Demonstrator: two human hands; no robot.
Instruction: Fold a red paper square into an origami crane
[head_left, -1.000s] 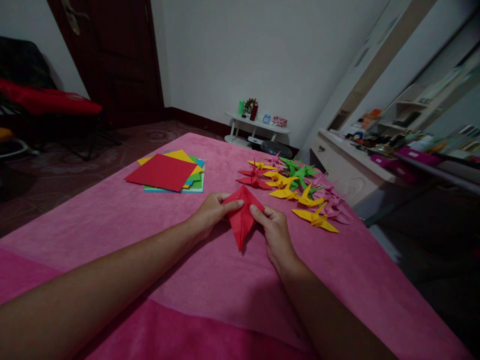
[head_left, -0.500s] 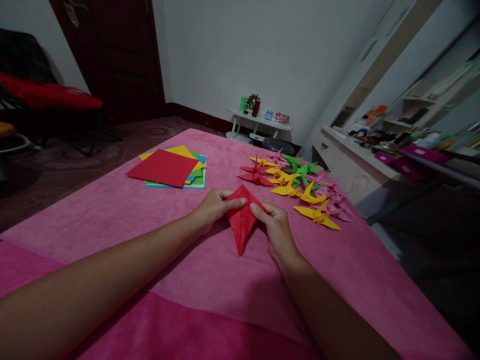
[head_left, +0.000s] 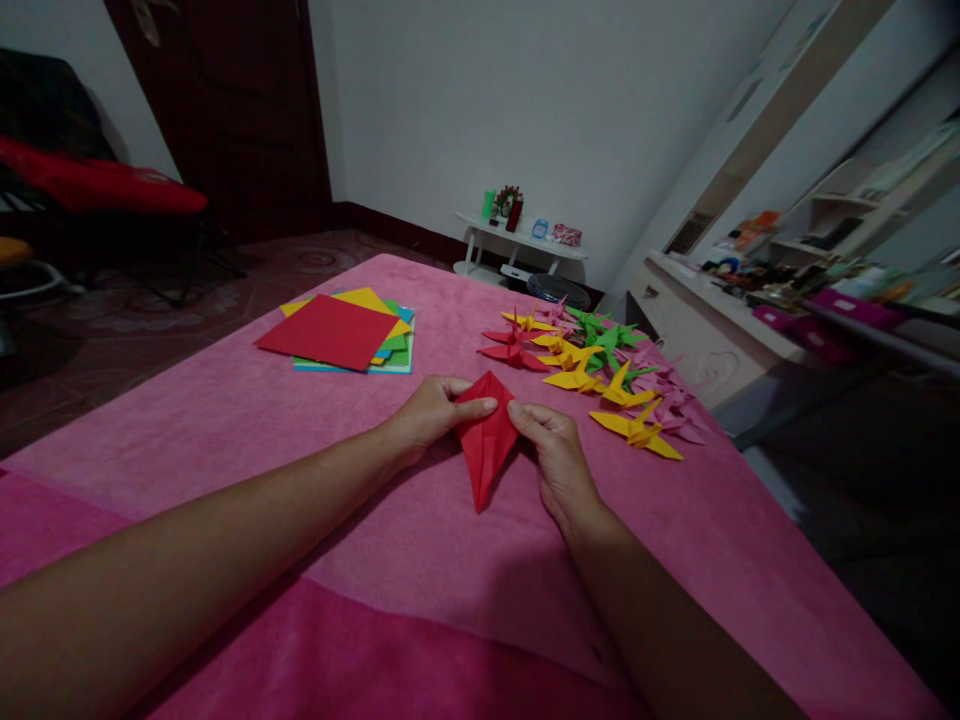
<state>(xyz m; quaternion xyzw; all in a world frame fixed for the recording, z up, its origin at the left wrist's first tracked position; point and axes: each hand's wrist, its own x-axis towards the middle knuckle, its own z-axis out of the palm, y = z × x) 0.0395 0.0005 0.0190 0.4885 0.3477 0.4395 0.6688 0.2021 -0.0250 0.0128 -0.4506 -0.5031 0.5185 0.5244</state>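
A red sheet of origami paper [head_left: 486, 450], folded into a kite-like diamond, is held between my two hands with its long point toward me. My left hand [head_left: 435, 415] pinches its left side, the thumb lying across the upper front. At the right corner, my right hand [head_left: 555, 445] grips the edge between thumb and fingers. The fingers behind the paper are partly hidden. Beyond my right hand sit several folded paper cranes, among them a red one [head_left: 514, 350], a yellow one [head_left: 637, 430] and a green one [head_left: 611, 340].
A pile of coloured paper squares, red sheet [head_left: 330, 332] on top, lies at the far left of the pink cloth [head_left: 360, 560]. Past the far edge stands a low white shelf [head_left: 517, 238]. A cluttered dresser [head_left: 720, 310] is at the right, a red chair [head_left: 97, 185] at the left.
My right thumb has slid off the front of the red paper to its right corner, uncovering more of it. My left hand keeps its pinch. The view has shifted slightly.
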